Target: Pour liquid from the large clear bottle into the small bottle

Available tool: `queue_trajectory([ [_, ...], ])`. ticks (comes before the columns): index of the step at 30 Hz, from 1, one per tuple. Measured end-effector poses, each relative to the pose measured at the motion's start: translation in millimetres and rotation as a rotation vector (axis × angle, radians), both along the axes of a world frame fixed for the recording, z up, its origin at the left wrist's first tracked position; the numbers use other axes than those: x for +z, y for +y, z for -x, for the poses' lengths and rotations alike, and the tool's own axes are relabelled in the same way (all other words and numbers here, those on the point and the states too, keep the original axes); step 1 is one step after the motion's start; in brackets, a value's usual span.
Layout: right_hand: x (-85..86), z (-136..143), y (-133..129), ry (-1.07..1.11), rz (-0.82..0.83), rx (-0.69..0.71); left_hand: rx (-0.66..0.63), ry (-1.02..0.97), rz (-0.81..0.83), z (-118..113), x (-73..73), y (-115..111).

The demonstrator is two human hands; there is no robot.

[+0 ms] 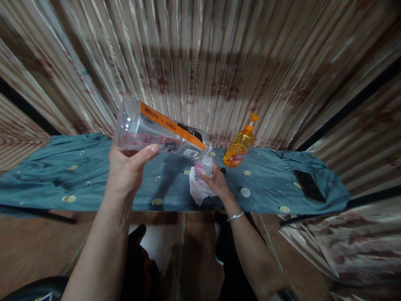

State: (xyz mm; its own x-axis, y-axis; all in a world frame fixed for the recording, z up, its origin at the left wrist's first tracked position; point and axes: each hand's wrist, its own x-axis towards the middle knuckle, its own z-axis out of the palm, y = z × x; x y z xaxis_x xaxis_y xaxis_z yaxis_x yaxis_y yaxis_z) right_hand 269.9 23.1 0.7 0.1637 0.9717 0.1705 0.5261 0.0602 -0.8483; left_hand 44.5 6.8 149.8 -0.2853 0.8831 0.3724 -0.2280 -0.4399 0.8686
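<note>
My left hand (128,167) is wrapped round the lower part of a big clear plastic bottle (128,125) with an orange and black label. The bottle is tilted, its neck pointing down to the right. Its mouth meets the top of a small clear bottle (205,163), which my right hand (217,180) grips over the table. A white cloth or tissue (199,190) hangs below that small bottle, beside my right fingers. I cannot tell whether liquid is running between the two bottles.
On the green patterned tablecloth (169,184) stands an orange pump bottle of yellow liquid (238,148), back right. Nearer lies a white round cap (245,192). A dark phone (308,186) rests at the right. Striped curtains (200,62) hang behind and at both sides.
</note>
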Motion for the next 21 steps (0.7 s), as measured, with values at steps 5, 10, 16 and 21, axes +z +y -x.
queue_trajectory([
  [5, 1.2, -0.2, -0.5, -0.013, 0.002, 0.001, -0.011, 0.003, -0.008, 0.3, -0.4, 0.0],
  [10, 2.3, 0.1, -1.1, 0.009, -0.005, 0.007, -0.006, 0.002, -0.023, 0.5, -0.9, 1.1],
  [16, 1.5, -0.2, -0.3, 0.021, -0.013, 0.006, -0.002, 0.006, -0.017, 0.3, -1.0, 0.7],
  [21, 1.3, -0.3, -0.2, 0.036, -0.020, 0.026, -0.004, 0.007, -0.015, -0.1, -1.2, 0.9],
])
